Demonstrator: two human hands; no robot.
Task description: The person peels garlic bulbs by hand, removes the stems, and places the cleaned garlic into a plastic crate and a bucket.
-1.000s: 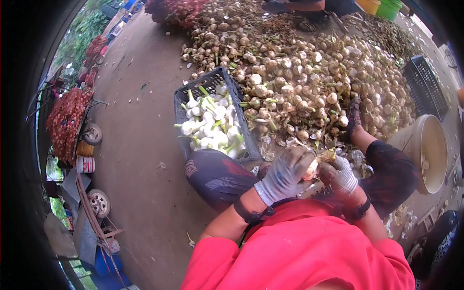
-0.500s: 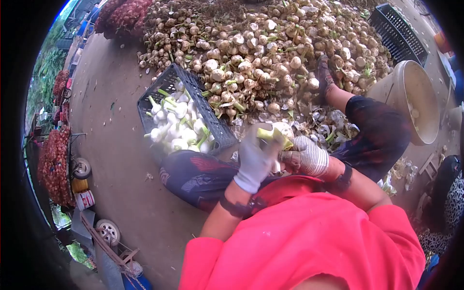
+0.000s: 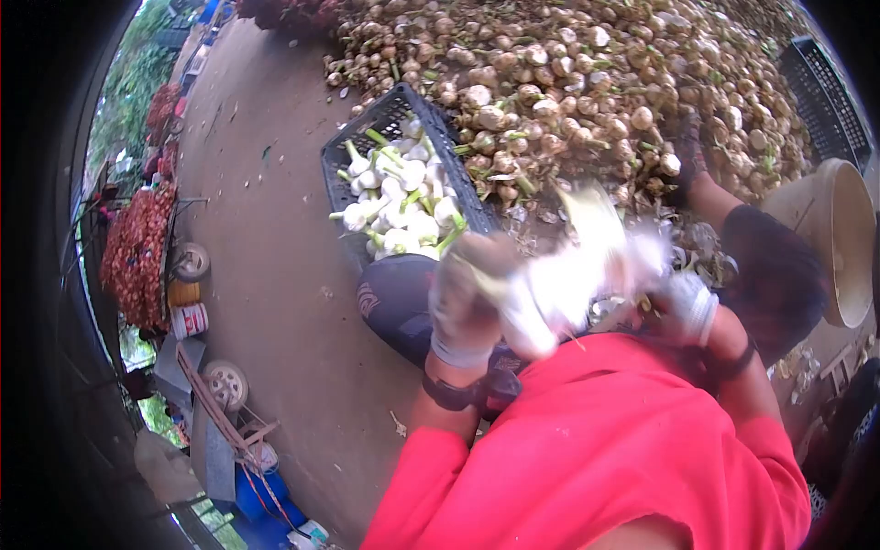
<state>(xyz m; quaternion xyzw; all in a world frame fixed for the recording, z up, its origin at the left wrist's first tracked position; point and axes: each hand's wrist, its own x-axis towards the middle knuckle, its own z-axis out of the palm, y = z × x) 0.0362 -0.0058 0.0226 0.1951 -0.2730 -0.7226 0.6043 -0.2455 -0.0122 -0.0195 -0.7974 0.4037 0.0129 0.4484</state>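
Observation:
My left hand (image 3: 469,298), in a pale glove, is closed round a garlic bulb (image 3: 527,323) with a pale green stem, just above my lap. White and pale green peel (image 3: 591,229) spreads between the hands, badly blurred. My right hand (image 3: 686,307), gloved and dirty at the fingers, is to the right of the peel; motion smears its fingers, and what it holds cannot be made out. Beyond my left knee, a black crate (image 3: 340,174) holds clean white garlic bulbs (image 3: 403,197) with short green stems.
A large heap of unpeeled garlic (image 3: 568,101) lies ahead, my foot (image 3: 692,151) against it. Another black crate (image 3: 825,101) and a cream bucket (image 3: 852,243) are at the right. Carts with wheels (image 3: 225,385) and red net sacks (image 3: 137,257) stand at the left.
The view has shifted, so the crate and heap appear further right. My hands have moved apart, with loose peel now spread between them.

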